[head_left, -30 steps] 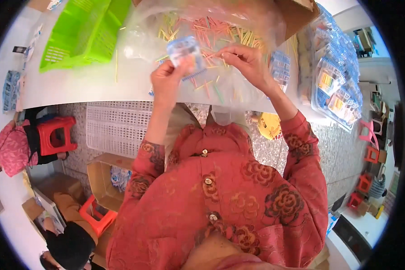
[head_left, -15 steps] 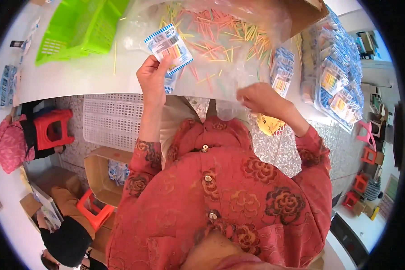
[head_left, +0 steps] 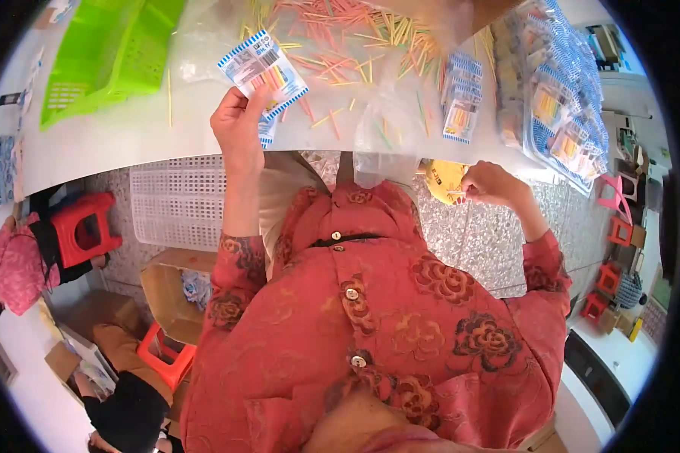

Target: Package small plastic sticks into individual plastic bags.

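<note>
Left hand (head_left: 240,124) pinching blue-and-white flat plastic packet (head_left: 268,72) by its lower part, thumb on front, over white table (head_left: 140,140). Beyond grip and rightward: loose thin pink and yellow sticks (head_left: 326,26). Leftward: bright green plastic basket (head_left: 102,64). Lower left: white perforated plastic crate (head_left: 175,208), grey speckled floor (head_left: 461,241). Well right: right hand (head_left: 497,187), fingers bent, can't tell if holding anything.
</note>
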{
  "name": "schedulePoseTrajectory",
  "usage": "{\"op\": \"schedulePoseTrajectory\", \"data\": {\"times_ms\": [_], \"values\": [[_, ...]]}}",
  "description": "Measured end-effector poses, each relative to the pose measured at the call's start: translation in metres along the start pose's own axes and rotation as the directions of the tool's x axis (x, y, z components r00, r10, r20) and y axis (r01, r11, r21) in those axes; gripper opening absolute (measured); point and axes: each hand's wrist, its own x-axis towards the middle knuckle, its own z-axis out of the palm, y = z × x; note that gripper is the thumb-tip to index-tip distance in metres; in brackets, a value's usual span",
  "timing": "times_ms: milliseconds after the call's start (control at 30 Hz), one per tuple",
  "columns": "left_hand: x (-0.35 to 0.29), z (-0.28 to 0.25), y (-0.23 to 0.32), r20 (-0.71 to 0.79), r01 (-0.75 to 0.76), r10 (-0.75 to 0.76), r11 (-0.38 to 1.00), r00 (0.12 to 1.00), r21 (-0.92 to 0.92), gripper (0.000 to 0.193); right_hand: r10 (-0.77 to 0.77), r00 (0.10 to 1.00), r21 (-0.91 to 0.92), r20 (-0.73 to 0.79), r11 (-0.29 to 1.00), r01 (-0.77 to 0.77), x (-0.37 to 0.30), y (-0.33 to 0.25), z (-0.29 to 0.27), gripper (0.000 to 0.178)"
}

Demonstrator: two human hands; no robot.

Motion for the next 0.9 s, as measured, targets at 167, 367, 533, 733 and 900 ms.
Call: {"op": "schedulePoseTrajectory", "data": {"times_ms": [167,367,533,733,900], "values": [[0.001,0.001,0.001,0.008,-0.018,0.018,1.0,1.0,0.025,0.012,0.238,0.962,-0.162,-0.136,0.952,-0.259,-0.001,-0.006,0.019,0.017],[-0.005,0.007,0.004,0.021,0.022,-0.022,1.0,1.0,0.003,0.013,-0.259,0.76,-0.083,-0.596,0.961,0.262,0.017,-0.076,-0.047,0.01],[-0.008,0.008,-0.001,0.052,0.028,-0.029,0.999,0.998,0.031,0.012,-0.514,0.449,-0.299,-0.73,0.832,0.467,0.076,-0.118,-0.069,0.019],[-0.011,-0.002,0.008,-0.007,-0.032,0.032,0.999,0.999,0.038,0.012,-0.676,0.58,-0.623,-0.455,0.707,0.335,0.147,-0.13,-0.064,0.032],[-0.01,-0.012,0.01,-0.038,-0.041,0.042,0.999,0.998,0.013,0.012,-0.726,0.608,-0.734,-0.32,0.596,0.325,0.161,-0.138,-0.067,0.026]]}}
